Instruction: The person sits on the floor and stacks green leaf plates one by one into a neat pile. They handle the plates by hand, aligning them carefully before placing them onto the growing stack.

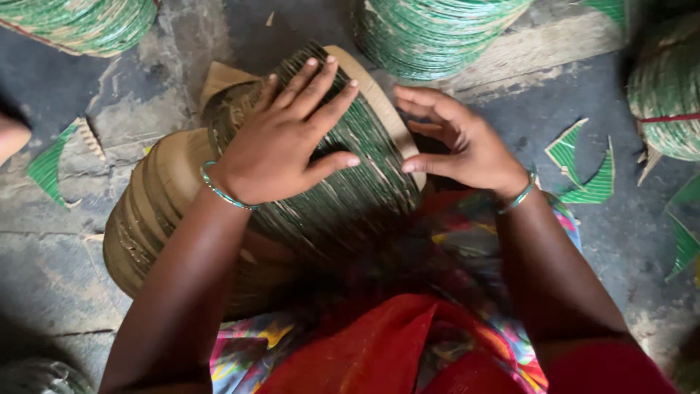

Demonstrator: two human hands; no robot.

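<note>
Grey cement floor (569,109), cracked and patchy, carries everything here.

Hidden/cut off: near end of the disc stack (313,190) disappears under the person's lap and bright patterned cloth (467,233). Left forearm covers part of it too. Other green stacks are cropped by the frame: top left (80,25), top centre (430,33), right edge (667,95). A blurred pale shape at the far left edge (11,135) can't be identified.

Around: green wedge-shaped offcuts lie loose on the floor, right (583,164) and left (47,168). Nothing sits between the hands and the stack.

Materials: thin round card discs packed on edge, brown on the left portion, green-faced edges on the right, a plain brown disc showing at the far end (379,95). Edges read as fine ribbing.

Left hand (281,142): grip open, palm flat on top of the stack, fingers spread, pressing on the disc edges. Right hand (467,142): grip open, fingers curled loosely, thumb touching the stack's right end; not closed on anything. Thin teal bangle on each wrist (222,191).
</note>
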